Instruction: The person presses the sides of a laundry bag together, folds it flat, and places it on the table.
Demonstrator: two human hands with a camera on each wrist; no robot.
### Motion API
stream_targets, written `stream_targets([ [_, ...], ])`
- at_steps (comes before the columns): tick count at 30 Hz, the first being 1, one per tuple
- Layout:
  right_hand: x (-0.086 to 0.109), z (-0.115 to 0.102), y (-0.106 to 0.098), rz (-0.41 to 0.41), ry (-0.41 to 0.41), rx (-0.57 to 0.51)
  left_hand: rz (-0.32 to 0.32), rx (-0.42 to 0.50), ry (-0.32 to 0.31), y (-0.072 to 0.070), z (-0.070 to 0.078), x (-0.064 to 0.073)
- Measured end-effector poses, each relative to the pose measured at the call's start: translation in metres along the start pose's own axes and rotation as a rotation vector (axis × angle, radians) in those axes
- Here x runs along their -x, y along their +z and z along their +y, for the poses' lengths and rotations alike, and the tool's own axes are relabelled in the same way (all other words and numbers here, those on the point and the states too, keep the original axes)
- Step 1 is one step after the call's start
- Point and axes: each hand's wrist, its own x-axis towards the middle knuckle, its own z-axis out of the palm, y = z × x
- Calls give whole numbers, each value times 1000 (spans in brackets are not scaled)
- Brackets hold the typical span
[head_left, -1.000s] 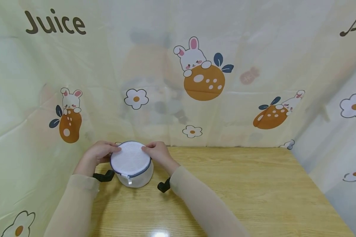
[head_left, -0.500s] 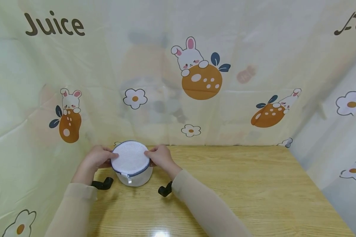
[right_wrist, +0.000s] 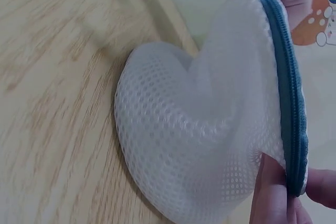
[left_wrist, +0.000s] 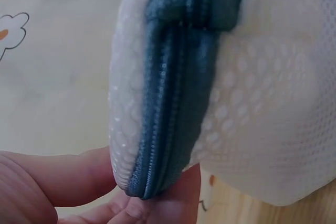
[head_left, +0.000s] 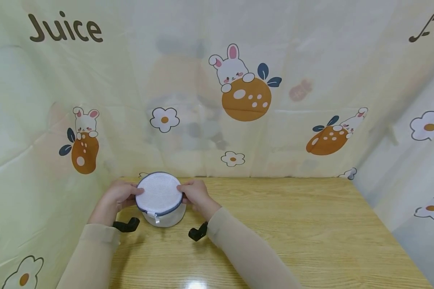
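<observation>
Mesh bag (head_left: 158,192) has its rim (right_wrist: 290,93) pinched by left fingers (left_wrist: 79,178) and right fingers (right_wrist: 272,191)

Mesh bag (left_wrist: 239,85) — cut off, left wrist view.

The mesh bag (head_left: 159,193) is white with a blue zip (left_wrist: 164,119), the table (head_left: 293,228) yellow-brown wood-grained, the twelve-o'clock backdrop (head_left: 199,24) cream with orange fruits (head_left: 246,105).

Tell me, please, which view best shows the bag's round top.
The head view: nearly the whole round top faces the camera. The left wrist view shows only its edge beside the blue zipper; the right wrist view, a thin strip beyond it.
</observation>
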Motion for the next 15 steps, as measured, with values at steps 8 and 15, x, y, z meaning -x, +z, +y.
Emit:
stream_targets([
  [8, -8, 3, 0, -39, 46, -163, -71, 125, -25, -4, -9, -7],
  [15, -9, 4, -2, -62, 60, -178, -99, 171, -28, -6, -13, -9],
])
